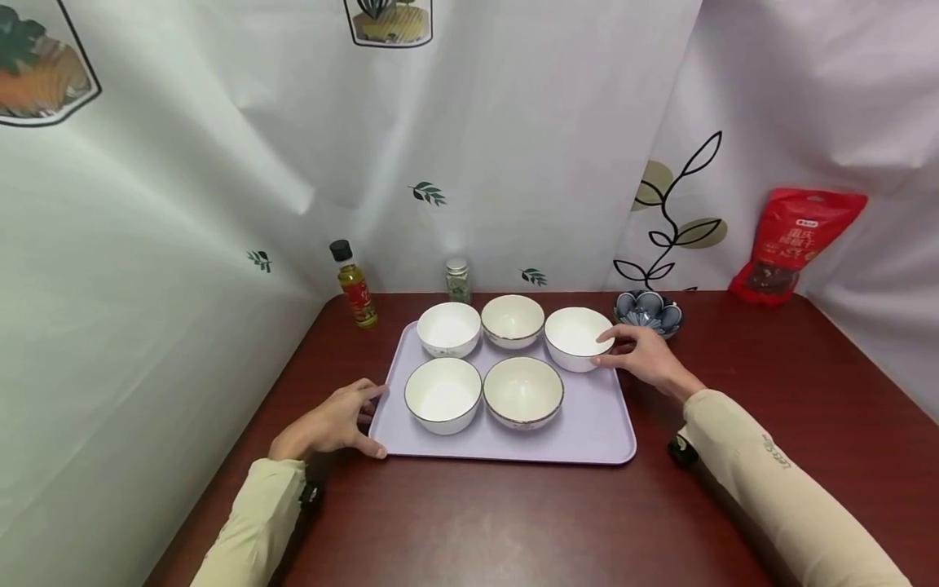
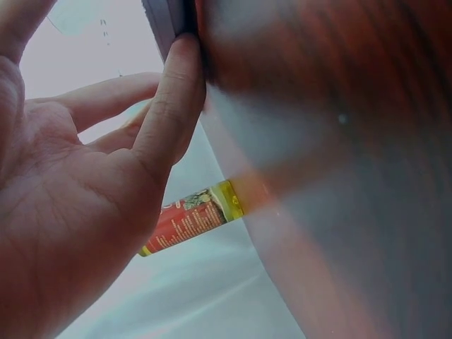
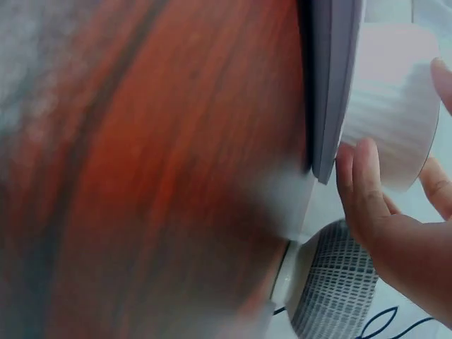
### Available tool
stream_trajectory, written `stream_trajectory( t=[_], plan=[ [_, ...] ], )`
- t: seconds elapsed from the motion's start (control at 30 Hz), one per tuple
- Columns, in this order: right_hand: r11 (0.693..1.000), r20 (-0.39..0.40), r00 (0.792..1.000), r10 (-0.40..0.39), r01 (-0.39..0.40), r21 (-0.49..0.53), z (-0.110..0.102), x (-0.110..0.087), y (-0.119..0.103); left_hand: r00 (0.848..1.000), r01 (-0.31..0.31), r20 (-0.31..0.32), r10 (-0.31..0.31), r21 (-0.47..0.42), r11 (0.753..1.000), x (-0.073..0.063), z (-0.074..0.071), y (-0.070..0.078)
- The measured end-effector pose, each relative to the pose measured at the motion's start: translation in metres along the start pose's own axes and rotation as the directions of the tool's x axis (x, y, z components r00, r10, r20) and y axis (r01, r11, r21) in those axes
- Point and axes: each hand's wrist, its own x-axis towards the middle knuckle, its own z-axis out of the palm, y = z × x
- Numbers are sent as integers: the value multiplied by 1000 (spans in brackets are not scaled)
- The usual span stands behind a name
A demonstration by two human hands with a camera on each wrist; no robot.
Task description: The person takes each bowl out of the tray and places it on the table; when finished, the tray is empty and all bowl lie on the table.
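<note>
This place is looking like a kitchen or dining corner: five pale bowls [image 1: 443, 395] are sitting on a lilac tray [image 1: 579, 442], a labelled bottle [image 1: 357, 290], a seasoning jar [image 1: 458, 282] and a red food packet [image 1: 795, 243] are standing along the back of a reddish-brown table [image 1: 513, 522], and wrinkled, plant-printed sheeting [image 1: 543, 155] is hanging behind them.

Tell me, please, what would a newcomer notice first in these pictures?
Most likely the five pale bowls on the light purple tray, around mid-table. The right hand holds the back right bowl; the left hand touches the tray's left edge. A red bag also stands out, at the back right.
</note>
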Motion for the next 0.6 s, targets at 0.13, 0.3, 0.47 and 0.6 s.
stream_trajectory(
  t=[0.13,0.3,0.47,0.6],
  plan=[
    [1000,-15,1000,-13,13,21,-3,0,4,1000,-7,3,7,-7,1000,0,1,0],
    [993,16,1000,14,-16,119,-6,2,5,1000,15,1,-15,3,1000,0,2,1],
    [957,60,994,91,-104,272,-5,6,2,1000,13,2,-13,-13,1000,1,1,-1],
    [949,77,987,142,-158,274,-3,9,-4,1000,5,4,-5,-31,999,2,1,-2]
  ],
)
